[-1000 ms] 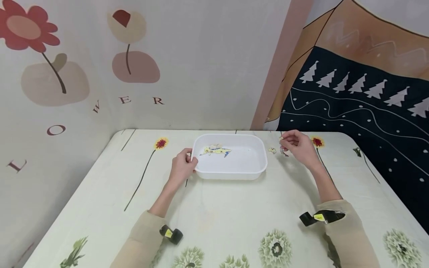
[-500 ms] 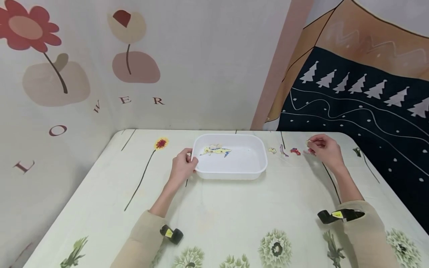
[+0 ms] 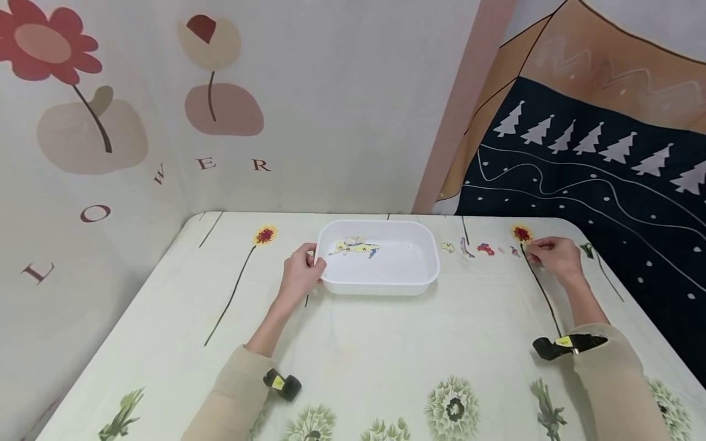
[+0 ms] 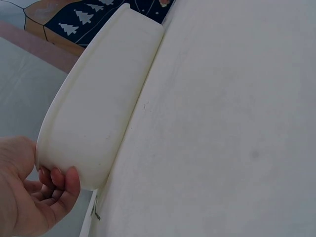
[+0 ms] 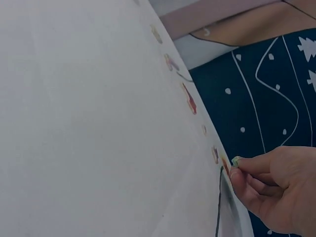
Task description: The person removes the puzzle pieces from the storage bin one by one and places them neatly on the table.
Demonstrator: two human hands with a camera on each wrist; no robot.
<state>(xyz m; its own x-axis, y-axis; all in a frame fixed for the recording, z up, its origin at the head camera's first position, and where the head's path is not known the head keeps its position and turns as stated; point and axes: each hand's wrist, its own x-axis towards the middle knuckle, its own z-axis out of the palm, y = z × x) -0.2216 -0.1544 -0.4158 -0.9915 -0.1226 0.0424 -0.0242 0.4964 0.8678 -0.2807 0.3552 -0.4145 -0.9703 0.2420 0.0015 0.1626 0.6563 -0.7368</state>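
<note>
A white rectangular plastic tray (image 3: 386,289) stands on the table, with flat yellow-and-blue figure pieces (image 3: 361,247) lying at the left of its floor. My left hand (image 3: 300,269) grips the tray's left rim, fingers curled under it in the left wrist view. Out to the right, my right hand (image 3: 558,258) pinches a small pale-green piece (image 5: 236,160) between thumb and forefinger. Left of that hand runs a row of small flat pieces: a yellowish one (image 3: 447,247), a purple one (image 3: 466,248), a red one (image 3: 486,248), a tiny pink one (image 3: 501,250) and a purplish one (image 3: 515,251).
A light cloth (image 3: 375,349) with printed flowers and stems covers the table. Behind its far edge hang a pale curtain (image 3: 342,122) and a dark tree-printed cloth (image 3: 595,171).
My right hand has moved right along the row, and the purple, red, pink and purplish pieces have come into view on the cloth. The left hand and tray have stayed put.
</note>
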